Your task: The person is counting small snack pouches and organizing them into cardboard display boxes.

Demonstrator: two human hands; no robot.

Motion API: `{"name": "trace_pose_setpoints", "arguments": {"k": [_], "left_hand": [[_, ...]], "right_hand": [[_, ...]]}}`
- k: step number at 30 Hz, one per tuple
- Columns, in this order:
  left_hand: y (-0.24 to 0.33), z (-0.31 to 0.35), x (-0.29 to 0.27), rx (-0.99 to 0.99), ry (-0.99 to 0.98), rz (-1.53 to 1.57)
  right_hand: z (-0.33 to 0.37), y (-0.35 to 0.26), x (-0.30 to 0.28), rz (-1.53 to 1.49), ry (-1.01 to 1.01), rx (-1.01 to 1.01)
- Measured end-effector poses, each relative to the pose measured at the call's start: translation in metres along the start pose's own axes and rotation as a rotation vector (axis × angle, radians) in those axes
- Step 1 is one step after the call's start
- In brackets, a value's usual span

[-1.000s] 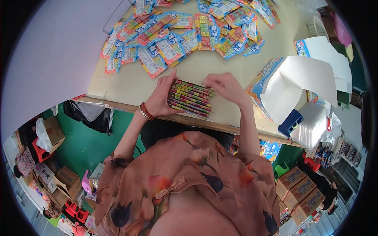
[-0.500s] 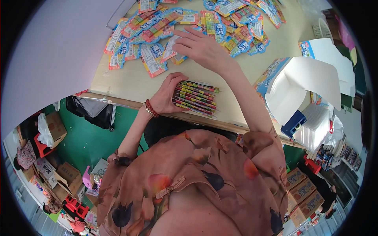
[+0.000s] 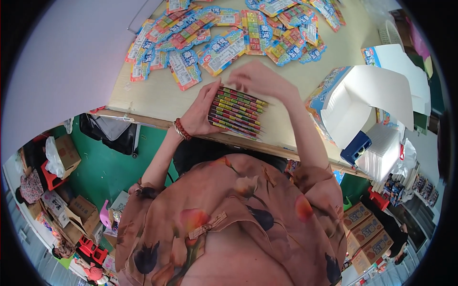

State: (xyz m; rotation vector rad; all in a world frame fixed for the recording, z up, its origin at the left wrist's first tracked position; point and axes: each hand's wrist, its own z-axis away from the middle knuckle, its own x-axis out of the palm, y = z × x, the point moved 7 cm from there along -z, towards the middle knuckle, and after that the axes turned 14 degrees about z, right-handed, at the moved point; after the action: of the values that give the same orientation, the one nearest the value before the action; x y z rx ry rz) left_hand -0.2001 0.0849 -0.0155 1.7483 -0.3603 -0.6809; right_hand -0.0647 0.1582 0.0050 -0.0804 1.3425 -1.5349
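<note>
My left hand (image 3: 202, 110) wraps round the left end of a stack of thin, colourful blister packs (image 3: 238, 109). They stand on edge near the table's front, and their layered edges face up. At the far side of this stack is my right hand (image 3: 255, 78), bent at the wrist with its fingers curled down. Motion smears those fingers, so whether they grip a pack is unclear. Beyond both hands lie loose blister packs (image 3: 222, 51) with blue tops and coloured squares, some face down.
An open white display box (image 3: 367, 90) stands at the right beside stacked clear plastic trays (image 3: 381, 150) and a dark blue tool-like object (image 3: 355, 148). A pale panel (image 3: 62, 57) borders the table's left. Cartons (image 3: 369, 236) sit lower right; a black open case (image 3: 109, 136) is on the green floor.
My right hand has come back from the loose packs to the stack's far side. The pack it was touching is gone from that spot, uncovering another one. My left hand stays on the stack.
</note>
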Motion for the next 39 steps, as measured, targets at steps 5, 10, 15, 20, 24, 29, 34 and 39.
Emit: {"name": "trace_pose_setpoints", "arguments": {"k": [5,10,15,20,24,29,34,39], "left_hand": [[0.004,-0.009,0.002,-0.084,-0.04,0.051],[0.007,-0.01,-0.001,-0.014,-0.008,0.035],[0.004,-0.012,-0.002,0.007,-0.023,0.031],[0.004,-0.02,-0.003,0.004,-0.031,0.017],[-0.002,-0.02,0.0,0.009,-0.069,0.045],[-0.005,-0.025,-0.001,0.054,-0.017,0.096],[0.0,-0.042,-0.002,0.033,-0.085,-0.075],[-0.003,-0.041,0.0,0.039,-0.131,-0.135]], "right_hand": [[-0.023,-0.023,-0.021,1.093,0.637,-0.286],[-0.053,-0.02,0.0,1.192,0.42,-0.504],[-0.002,-0.034,-0.031,0.82,0.777,-0.636],[0.057,0.022,-0.058,-0.134,1.071,-0.159],[0.074,0.085,-0.036,-0.62,0.843,-0.074],[0.082,0.115,0.002,-0.58,0.595,0.001],[0.087,0.099,-0.003,0.075,0.457,0.005],[0.108,0.065,-0.004,-0.062,0.518,0.009]]}}
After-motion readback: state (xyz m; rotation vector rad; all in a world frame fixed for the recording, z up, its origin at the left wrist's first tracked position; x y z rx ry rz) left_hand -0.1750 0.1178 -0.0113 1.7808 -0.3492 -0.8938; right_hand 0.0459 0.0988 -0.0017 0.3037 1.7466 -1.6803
